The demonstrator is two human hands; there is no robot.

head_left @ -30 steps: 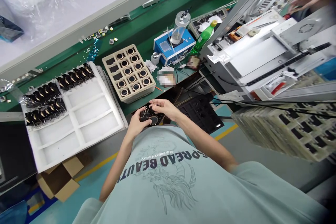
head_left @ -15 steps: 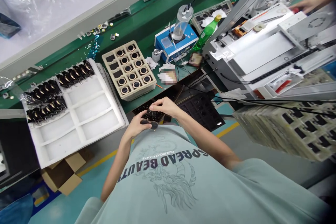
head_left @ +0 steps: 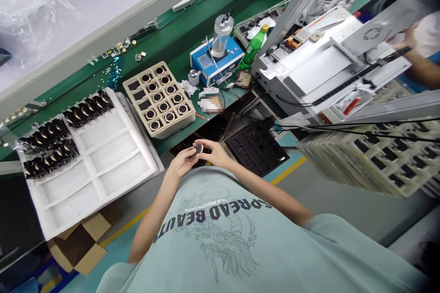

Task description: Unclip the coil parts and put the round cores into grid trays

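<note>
Close in front of my shirt, a small round dark part [head_left: 199, 148] with a light rim is pinched between my two hands. My left hand [head_left: 184, 161] closes on it from the left, and my right hand [head_left: 213, 153] grips its right edge. Behind my hands, at the bench edge, stands a beige compartment tray [head_left: 165, 135] with round dark parts in most of its pockets. To the left lies a white foam tray [head_left: 99, 165] with rows of black parts in its far compartments. A black tray [head_left: 252, 160] sits lower, right of my hands.
A blue device [head_left: 216, 64] bears a clear cylinder, beside a green bottle [head_left: 255, 46]. A white machine [head_left: 319, 73] and stacked trays [head_left: 343, 160] stand at the right. Another person's arm [head_left: 421, 62] shows there. A cardboard box [head_left: 92, 256] is on the floor.
My hands have come together around the round part, which now stands more upright. The separate dark discs seen at my left hand no longer show. The view has shifted, and the other person's arm has moved nearer.
</note>
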